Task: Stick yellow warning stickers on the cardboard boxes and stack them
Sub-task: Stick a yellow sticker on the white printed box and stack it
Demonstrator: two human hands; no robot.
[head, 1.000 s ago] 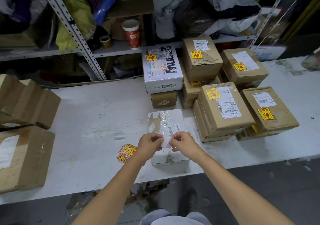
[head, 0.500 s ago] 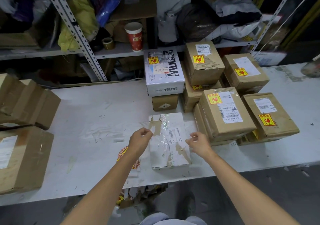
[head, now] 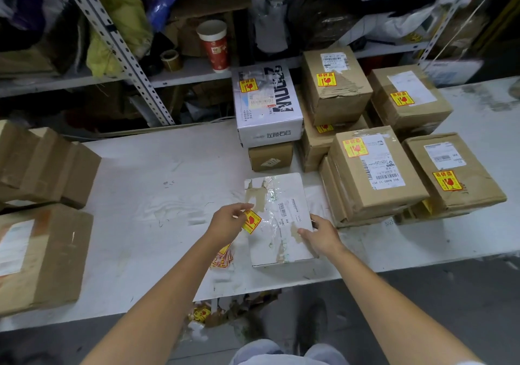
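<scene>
Pinching a sticker [head: 251, 221] between the thumb and fingers of my left hand [head: 228, 222], I hold it tilted at the left edge of the white box [head: 281, 196]; I cannot tell whether it touches the lid. My right hand [head: 320, 236] grips the box's right edge, thumb on top, fingers curled down the side. The box lies flat on the surface [head: 157, 196], near its front. A heap of stickers [head: 222, 259] lies just beside it, under my left wrist. To the right stand stickered boxes [head: 371, 179], stacked; at the left, plain boxes [head: 42, 257].
</scene>
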